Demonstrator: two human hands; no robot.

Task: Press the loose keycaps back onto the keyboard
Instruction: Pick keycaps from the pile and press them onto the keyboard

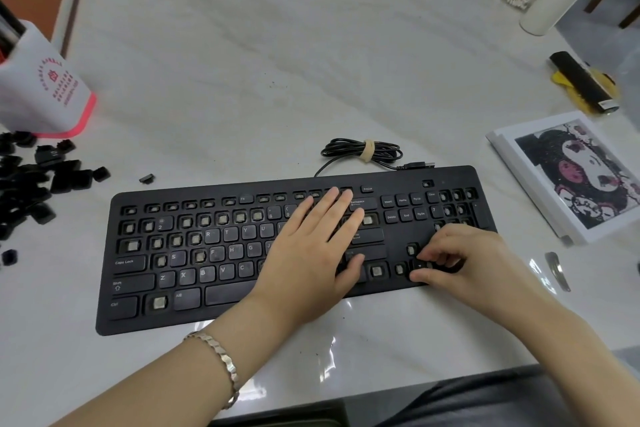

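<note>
Seating down-arrow keycap [420, 265], right hand [465, 262] pinches it; left hand [311, 253] lies flat, fingers straight, on keyboard [225, 317]. Skewed press could snap its clip.

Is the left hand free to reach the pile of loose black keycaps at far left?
Probably yes: the left hand lies flat, holding nothing, on the black keyboard, with nothing standing between it and the black keycap pile.

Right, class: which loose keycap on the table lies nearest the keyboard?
The lone keycap just beyond the keyboard's far-left corner; the others sit piled further left.
</note>
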